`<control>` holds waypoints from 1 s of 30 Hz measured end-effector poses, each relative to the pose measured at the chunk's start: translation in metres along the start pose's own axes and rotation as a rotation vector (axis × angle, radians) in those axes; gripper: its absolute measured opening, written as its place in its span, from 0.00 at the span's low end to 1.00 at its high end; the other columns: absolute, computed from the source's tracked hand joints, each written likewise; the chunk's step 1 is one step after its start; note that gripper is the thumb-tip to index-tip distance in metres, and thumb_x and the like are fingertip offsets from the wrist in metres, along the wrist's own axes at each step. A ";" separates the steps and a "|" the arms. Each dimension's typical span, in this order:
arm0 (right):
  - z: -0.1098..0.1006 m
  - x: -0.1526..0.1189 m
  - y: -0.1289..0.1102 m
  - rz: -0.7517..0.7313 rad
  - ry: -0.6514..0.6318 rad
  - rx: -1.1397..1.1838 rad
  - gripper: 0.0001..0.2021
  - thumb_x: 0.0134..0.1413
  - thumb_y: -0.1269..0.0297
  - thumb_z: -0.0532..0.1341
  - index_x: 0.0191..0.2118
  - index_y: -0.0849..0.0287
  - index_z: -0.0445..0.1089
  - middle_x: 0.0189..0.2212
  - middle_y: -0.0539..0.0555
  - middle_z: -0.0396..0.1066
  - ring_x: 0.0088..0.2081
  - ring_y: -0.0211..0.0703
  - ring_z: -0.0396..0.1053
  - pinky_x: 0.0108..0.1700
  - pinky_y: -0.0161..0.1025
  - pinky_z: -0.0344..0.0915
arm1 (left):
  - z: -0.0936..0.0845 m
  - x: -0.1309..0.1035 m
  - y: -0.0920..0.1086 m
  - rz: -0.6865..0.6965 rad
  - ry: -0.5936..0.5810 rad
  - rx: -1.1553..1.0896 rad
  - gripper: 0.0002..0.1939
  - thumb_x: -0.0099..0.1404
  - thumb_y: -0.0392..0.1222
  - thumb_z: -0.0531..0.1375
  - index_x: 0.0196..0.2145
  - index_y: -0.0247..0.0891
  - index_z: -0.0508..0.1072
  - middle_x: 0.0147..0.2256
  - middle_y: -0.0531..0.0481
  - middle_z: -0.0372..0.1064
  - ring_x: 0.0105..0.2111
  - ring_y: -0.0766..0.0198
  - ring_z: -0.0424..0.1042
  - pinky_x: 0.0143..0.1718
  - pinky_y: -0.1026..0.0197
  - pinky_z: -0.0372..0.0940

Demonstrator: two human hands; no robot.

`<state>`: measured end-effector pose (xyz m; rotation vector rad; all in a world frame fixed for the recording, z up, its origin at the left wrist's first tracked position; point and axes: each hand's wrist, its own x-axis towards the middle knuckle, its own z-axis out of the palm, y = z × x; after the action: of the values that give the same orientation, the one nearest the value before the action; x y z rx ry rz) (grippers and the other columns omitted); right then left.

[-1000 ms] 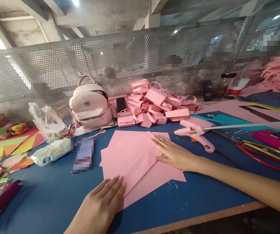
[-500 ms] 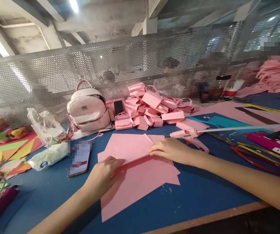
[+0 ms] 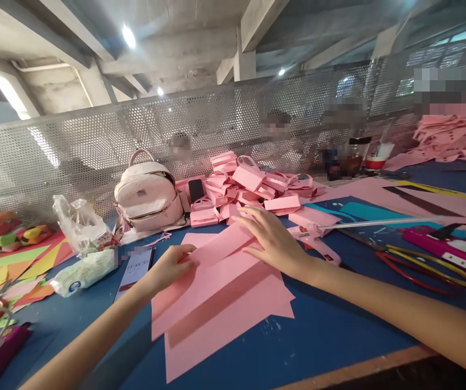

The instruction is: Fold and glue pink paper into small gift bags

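Note:
Several pink paper sheets (image 3: 217,330) lie on the blue table in front of me. A folded pink sheet (image 3: 200,287) is raised at an angle above them, its shadow falling on the sheets below. My left hand (image 3: 175,266) pinches this sheet at its left side. My right hand (image 3: 271,238) is over the sheet's right end, fingers spread apart. A pink glue gun (image 3: 316,246) rests just beyond my right wrist.
Behind the sheets stand a pale backpack (image 3: 146,197) and a pile of pink paper boxes (image 3: 249,184). A phone (image 3: 135,268) and tissue pack (image 3: 82,271) lie left; scissors (image 3: 424,265) and a purple power strip (image 3: 446,246) lie right.
The folded sheet has been lifted off the stack and tilted. My right hand has opened its fingers and moved up off the fold. The view has shifted slightly upward.

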<state>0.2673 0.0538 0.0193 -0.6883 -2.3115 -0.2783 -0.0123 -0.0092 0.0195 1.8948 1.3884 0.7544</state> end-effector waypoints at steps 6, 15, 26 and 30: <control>-0.007 -0.004 -0.015 -0.159 -0.145 0.038 0.18 0.57 0.64 0.67 0.51 0.58 0.65 0.50 0.60 0.69 0.53 0.57 0.65 0.55 0.53 0.62 | 0.002 -0.012 0.009 -0.029 -0.072 -0.270 0.26 0.60 0.63 0.62 0.39 0.33 0.73 0.33 0.46 0.75 0.34 0.57 0.75 0.34 0.61 0.67; 0.010 0.005 -0.025 -0.194 -0.466 0.386 0.22 0.59 0.51 0.65 0.52 0.61 0.67 0.45 0.58 0.70 0.47 0.50 0.66 0.52 0.45 0.63 | 0.019 -0.008 -0.002 -0.074 -0.024 -0.364 0.27 0.65 0.62 0.59 0.44 0.32 0.74 0.33 0.46 0.75 0.33 0.59 0.75 0.34 0.62 0.67; 0.032 0.007 -0.037 -0.090 -0.605 0.612 0.27 0.51 0.52 0.70 0.53 0.58 0.65 0.49 0.58 0.65 0.51 0.52 0.64 0.53 0.46 0.63 | 0.034 -0.003 -0.009 -0.084 0.007 -0.389 0.24 0.68 0.60 0.55 0.45 0.35 0.75 0.36 0.45 0.76 0.36 0.56 0.75 0.38 0.59 0.68; 0.039 0.010 -0.041 -0.111 -0.623 0.567 0.33 0.37 0.49 0.75 0.47 0.59 0.65 0.45 0.56 0.65 0.47 0.52 0.64 0.50 0.47 0.64 | 0.036 0.001 -0.014 -0.057 0.036 -0.309 0.20 0.69 0.53 0.55 0.47 0.36 0.75 0.35 0.47 0.76 0.39 0.56 0.74 0.45 0.58 0.66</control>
<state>0.2158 0.0382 -0.0028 -0.3818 -2.8179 0.6123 0.0079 -0.0113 -0.0133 1.6032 1.2593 0.9212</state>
